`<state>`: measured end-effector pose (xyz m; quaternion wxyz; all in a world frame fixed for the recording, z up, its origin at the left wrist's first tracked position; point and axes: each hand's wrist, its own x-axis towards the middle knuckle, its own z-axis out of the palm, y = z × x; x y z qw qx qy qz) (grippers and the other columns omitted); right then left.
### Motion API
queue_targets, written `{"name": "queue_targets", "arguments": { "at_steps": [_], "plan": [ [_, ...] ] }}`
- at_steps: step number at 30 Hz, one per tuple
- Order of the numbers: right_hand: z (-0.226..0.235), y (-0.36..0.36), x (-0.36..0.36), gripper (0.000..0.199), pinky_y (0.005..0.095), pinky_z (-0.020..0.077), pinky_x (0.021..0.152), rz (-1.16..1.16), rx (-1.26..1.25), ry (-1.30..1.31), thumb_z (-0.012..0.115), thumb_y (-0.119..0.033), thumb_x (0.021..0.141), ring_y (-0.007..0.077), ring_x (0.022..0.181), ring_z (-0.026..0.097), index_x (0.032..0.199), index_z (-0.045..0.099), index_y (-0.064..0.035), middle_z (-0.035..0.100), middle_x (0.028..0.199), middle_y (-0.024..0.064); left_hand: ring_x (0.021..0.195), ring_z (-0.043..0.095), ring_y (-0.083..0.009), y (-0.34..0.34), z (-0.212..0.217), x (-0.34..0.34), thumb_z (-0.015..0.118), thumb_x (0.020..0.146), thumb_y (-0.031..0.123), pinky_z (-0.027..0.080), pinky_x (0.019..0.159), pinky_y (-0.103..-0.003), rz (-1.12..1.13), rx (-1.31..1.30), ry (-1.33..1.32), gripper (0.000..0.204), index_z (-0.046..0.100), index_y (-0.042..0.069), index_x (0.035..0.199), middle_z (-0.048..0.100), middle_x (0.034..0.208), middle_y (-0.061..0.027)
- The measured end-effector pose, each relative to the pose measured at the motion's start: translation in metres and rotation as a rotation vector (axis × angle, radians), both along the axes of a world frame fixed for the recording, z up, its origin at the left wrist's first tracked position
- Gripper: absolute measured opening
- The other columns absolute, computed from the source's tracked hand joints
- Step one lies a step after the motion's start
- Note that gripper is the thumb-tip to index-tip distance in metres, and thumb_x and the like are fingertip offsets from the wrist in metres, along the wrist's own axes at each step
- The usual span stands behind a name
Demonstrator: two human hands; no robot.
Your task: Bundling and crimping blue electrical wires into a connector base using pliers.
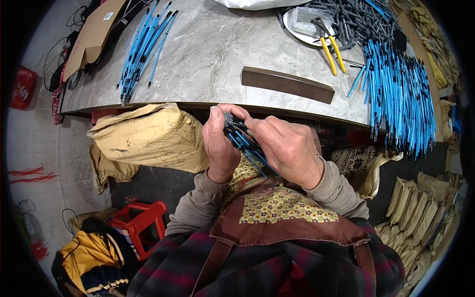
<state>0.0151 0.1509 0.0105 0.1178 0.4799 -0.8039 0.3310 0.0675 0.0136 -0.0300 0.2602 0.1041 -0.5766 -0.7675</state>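
Over my lap, just off the table's near edge, both hands are closed round a bundle of thin blue rods with black ends (243, 139). My left hand (221, 143) wraps the bundle from the left, its thumb up beside the dark tips. From the right, my right hand (287, 146) presses its fingers against the same bundle, and its palm side is hidden. Blue shafts slant down between the hands. Beyond them on the grey table (198, 59) lies a dark brown rectangular bar (287, 84).
A loose bunch of blue rods (143, 54) lies at the table's left; a large pile (398, 99) overhangs its right edge. Yellow-handled pliers (330, 49) rest on a white plate (297, 32) by dark grey parts (346, 20). A paper sack (153, 138) and red stool (141, 225) stand left.
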Motion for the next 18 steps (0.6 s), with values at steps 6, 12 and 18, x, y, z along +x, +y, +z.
{"name": "queue_targets", "arguments": {
  "at_steps": [6, 12, 18],
  "plan": [
    [-0.0036, 0.0005, -0.0003, 0.027, 0.0297, 0.0380, 0.044, 0.008, 0.001, -0.007, 0.067, 0.003, 0.081, 0.0156, 0.051, 0.048, 0.107, 0.066, -0.0058, 0.055, 0.072, 0.0021, 0.074, 0.055, -0.0150, 0.0008, 0.0008, 0.0002, 0.026, 0.106, 0.040, 0.044, 0.073, -0.027, -0.006, -0.020, 0.007, 0.052, 0.058, 0.002, 0.090, 0.063, 0.085, -0.0100],
    [-0.0044, -0.0009, 0.0011, 0.025, 0.0300, 0.0388, 0.045, -0.001, -0.015, -0.013, 0.067, 0.002, 0.080, 0.0160, 0.051, 0.048, 0.104, 0.066, -0.0056, 0.054, 0.071, 0.0024, 0.074, 0.054, -0.0143, 0.0022, -0.0005, 0.0007, 0.027, 0.106, 0.041, 0.044, 0.072, -0.026, 0.004, -0.008, -0.002, 0.052, 0.058, 0.003, 0.090, 0.063, 0.084, -0.0098],
    [-0.0054, -0.0031, 0.0048, 0.023, 0.0308, 0.0407, 0.048, -0.061, 0.026, 0.018, 0.066, 0.002, 0.079, 0.0173, 0.053, 0.050, 0.100, 0.064, -0.0062, 0.056, 0.072, 0.0027, 0.073, 0.053, -0.0135, 0.0061, -0.0005, -0.0006, 0.028, 0.106, 0.040, 0.043, 0.071, -0.026, 0.007, 0.072, 0.007, 0.051, 0.058, 0.003, 0.088, 0.062, 0.083, -0.0092]
  ]
}}
